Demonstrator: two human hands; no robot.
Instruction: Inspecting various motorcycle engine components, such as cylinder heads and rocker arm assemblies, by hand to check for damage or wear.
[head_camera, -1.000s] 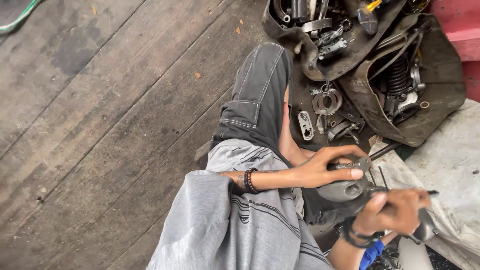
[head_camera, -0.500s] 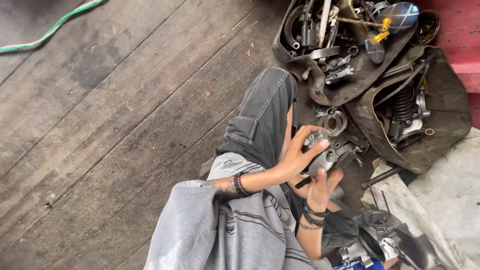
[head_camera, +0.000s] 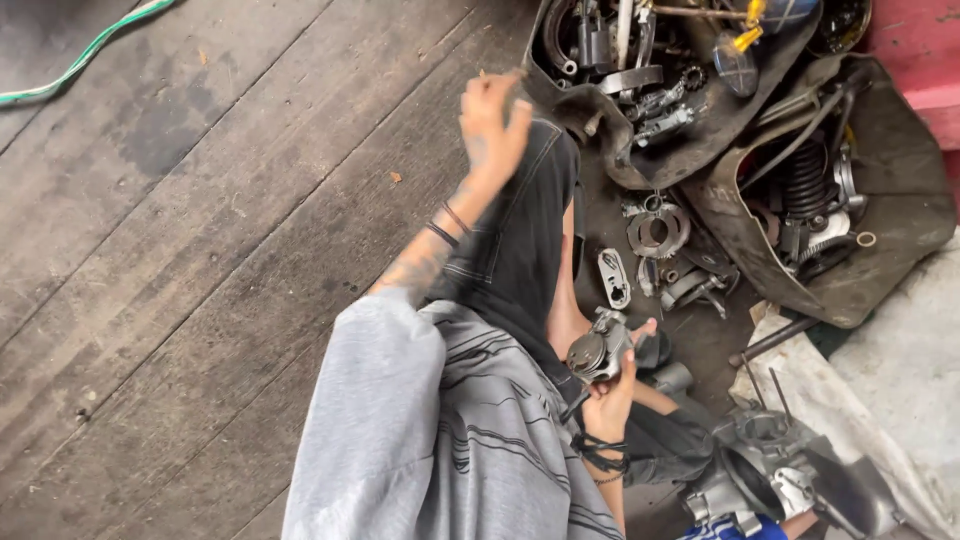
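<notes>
**Right hand on engine part, left hand raised**

Low in the frame, a small grey metal engine part (head_camera: 598, 352) sits clasped in the right hand (head_camera: 612, 392), fingers wrapped round its lower half, just above the person's lap. Left hand (head_camera: 490, 125) is lifted over the dark trouser knee (head_camera: 530, 230); blurred, so cannot tell whether it grips anything. Beyond the knee, loose metal rings and brackets (head_camera: 655, 235) lie on the plank floor (head_camera: 200, 250). Black rubber trays (head_camera: 900, 220) full of springs and parts fill the floor's far right corner. Engine casing (head_camera: 790, 480) near bottom right edge.
</notes>
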